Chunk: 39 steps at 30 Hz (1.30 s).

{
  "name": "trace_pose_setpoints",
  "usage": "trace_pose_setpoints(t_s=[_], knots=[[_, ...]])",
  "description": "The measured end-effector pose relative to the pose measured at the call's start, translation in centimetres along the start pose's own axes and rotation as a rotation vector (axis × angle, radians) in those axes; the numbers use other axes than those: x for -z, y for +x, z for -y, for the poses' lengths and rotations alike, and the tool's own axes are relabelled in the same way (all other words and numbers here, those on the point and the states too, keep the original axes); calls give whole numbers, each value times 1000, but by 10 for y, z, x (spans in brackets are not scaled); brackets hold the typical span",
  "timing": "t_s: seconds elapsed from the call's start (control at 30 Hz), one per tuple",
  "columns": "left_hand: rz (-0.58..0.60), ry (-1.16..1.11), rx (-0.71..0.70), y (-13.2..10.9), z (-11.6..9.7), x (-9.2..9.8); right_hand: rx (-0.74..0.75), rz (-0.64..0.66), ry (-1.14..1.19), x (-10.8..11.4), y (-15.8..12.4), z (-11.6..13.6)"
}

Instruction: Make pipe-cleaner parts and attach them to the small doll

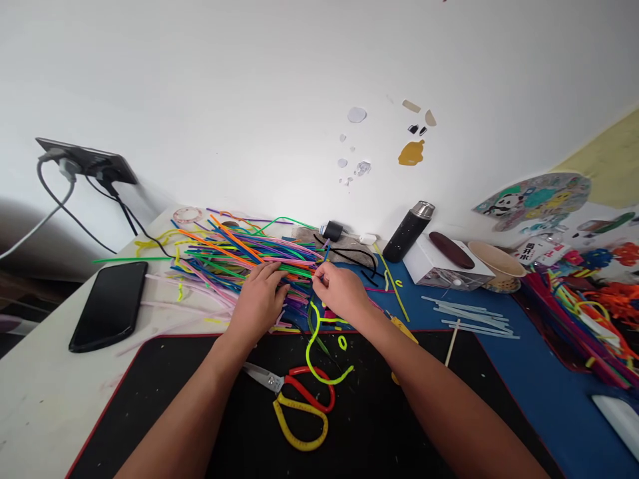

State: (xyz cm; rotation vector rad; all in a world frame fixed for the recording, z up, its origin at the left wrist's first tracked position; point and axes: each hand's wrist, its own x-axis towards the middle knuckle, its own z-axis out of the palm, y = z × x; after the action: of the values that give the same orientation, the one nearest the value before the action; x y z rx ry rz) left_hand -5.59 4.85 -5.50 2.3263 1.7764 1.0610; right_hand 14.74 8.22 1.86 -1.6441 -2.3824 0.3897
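Note:
A heap of long pipe cleaners [234, 256] in many colours lies on the table in front of me. My left hand [259, 296] rests flat on the near edge of the heap, fingers stretched out. My right hand [339, 289] is beside it, fingertips pinched on a strand at the heap's right end; I cannot tell which one. A bent lime-yellow pipe cleaner [319, 352] lies just under my right wrist on the black mat [200, 399]. Scissors [299, 396] with red and yellow handles lie on the mat between my forearms.
A black phone [110, 303] lies at the left. A black flask [409, 229], a white box [444, 266], a paper bowl [496, 263], clear sticks [469, 313] and a tray of colourful craft pieces [589, 299] sit to the right. Plugged cables [84, 169] hang at the wall.

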Motion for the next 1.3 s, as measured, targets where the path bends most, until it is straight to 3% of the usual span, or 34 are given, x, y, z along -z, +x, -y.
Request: trace_pose_setpoints(t_s=[0.2, 0.37, 0.5, 0.57, 0.63, 0.77, 0.83, 1.03, 1.3], knots=[[-28, 28, -18, -2, 5, -4, -72, -38, 118, 9, -25, -19], [-5, 23, -20, -1, 4, -2, -146, -106, 386, 12, -59, -43], [-55, -28, -9, 4, -8, 12, -206, -127, 459, 9, -90, -50], [-88, -55, -67, 5, -20, 19, -232, -131, 479, 8, -105, -49], [-36, -122, -200, 4, -35, 23, -258, -134, 501, 5, -118, -47], [185, -182, -361, -3, -56, 20, -274, -106, 539, -1, -135, -45], [240, -160, -378, -5, -58, 18, -286, -102, 536, -5, -138, -46], [224, -49, -348, -1, -54, 22, -267, -71, 341, -9, -140, -55], [225, 42, -440, -6, -65, 18, -291, 101, 52, -9, -133, -46]])
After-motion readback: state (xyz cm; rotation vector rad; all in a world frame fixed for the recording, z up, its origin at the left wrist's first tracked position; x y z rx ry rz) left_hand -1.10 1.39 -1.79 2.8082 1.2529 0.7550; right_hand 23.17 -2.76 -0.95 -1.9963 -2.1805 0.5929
